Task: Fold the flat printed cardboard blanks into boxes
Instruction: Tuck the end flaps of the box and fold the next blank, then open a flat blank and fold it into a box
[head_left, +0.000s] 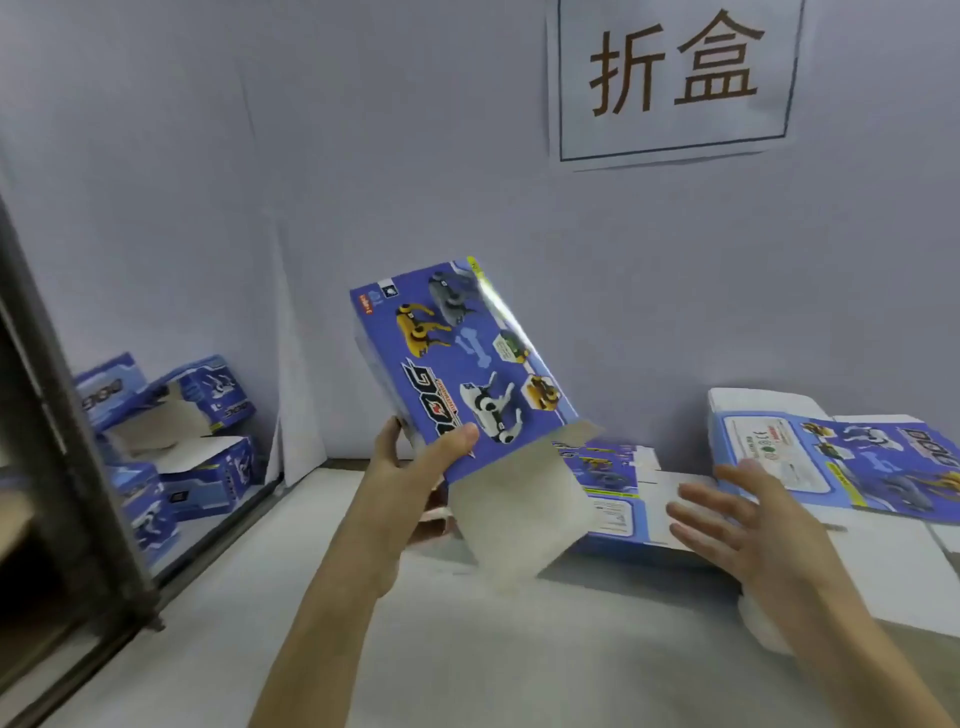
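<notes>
My left hand (415, 457) grips a blue printed box (462, 353) with toy dogs on its face, thumb on the front and fingers behind. It is raised and tilted above the table, and a plain grey flap (514, 514) hangs open from its lower end. My right hand (737, 519) hovers to the right of the flap, fingers spread and holding nothing. A flat blank (613, 493) lies on the table behind the flap. A stack of flat blanks (831, 457) lies at the right.
Several folded blue boxes (176, 415) are piled at the left beyond a dark metal post (67, 452). The white table (519, 649) stretches towards me. A paper sign (675, 78) hangs on the grey back wall.
</notes>
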